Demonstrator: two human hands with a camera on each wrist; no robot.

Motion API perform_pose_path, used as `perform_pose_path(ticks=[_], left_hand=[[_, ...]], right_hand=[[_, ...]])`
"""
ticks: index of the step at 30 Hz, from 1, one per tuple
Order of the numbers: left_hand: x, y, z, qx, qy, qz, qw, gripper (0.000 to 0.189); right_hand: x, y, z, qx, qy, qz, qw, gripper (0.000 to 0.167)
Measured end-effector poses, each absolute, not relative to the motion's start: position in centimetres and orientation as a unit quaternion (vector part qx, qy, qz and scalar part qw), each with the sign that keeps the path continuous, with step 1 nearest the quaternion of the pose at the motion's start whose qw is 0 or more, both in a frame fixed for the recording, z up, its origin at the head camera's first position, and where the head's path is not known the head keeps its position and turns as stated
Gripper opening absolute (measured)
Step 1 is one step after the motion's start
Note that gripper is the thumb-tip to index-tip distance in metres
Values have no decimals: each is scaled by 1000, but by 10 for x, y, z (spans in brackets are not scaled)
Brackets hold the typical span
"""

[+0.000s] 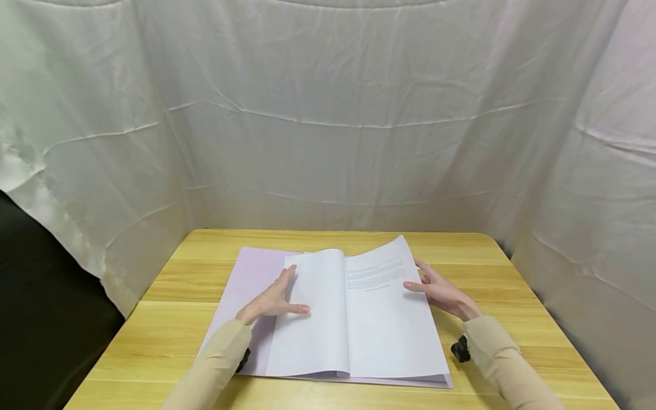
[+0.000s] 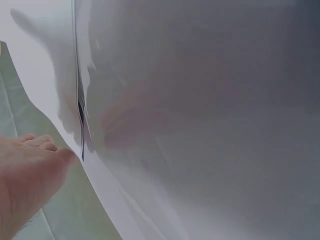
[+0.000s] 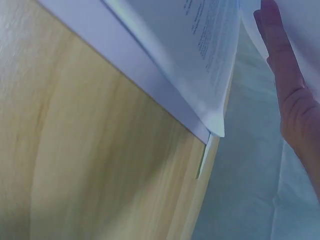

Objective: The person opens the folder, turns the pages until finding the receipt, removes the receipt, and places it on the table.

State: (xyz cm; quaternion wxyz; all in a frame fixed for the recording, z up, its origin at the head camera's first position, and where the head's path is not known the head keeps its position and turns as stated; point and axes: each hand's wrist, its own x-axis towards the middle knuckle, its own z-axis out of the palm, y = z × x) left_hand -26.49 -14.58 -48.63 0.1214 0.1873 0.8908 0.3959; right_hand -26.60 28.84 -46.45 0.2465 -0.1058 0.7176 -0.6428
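A folder with a pale purple cover (image 1: 256,267) lies spread on the table, holding loose-looking white sheets. On the left side, a white page (image 1: 312,341) bulges up near the middle fold. My left hand (image 1: 274,299) rests on that page's outer part, fingers and thumb spread. The right-hand page (image 1: 394,330) carries a short block of printed text near its top, and its upper corner is raised. At its right edge my right hand (image 1: 443,290) pinches the page, thumb on top and fingers behind. The left wrist view is mostly filled by blurred white paper (image 2: 200,175).
The wooden table (image 1: 154,330) has light, striped boards. Pale grey curtains (image 1: 328,159) hang behind it and on both sides. Dark fabric (image 1: 46,296) shows at the far left. A small black device (image 1: 461,348) sits at the right wrist.
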Motion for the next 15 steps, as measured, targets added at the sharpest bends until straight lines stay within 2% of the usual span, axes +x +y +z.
perform_pose_path(ticks=[15], left_hand=[[-259, -142, -478, 184, 891, 399, 115, 126]], right_hand=[[-256, 282, -451, -143, 700, -649, 263, 90]])
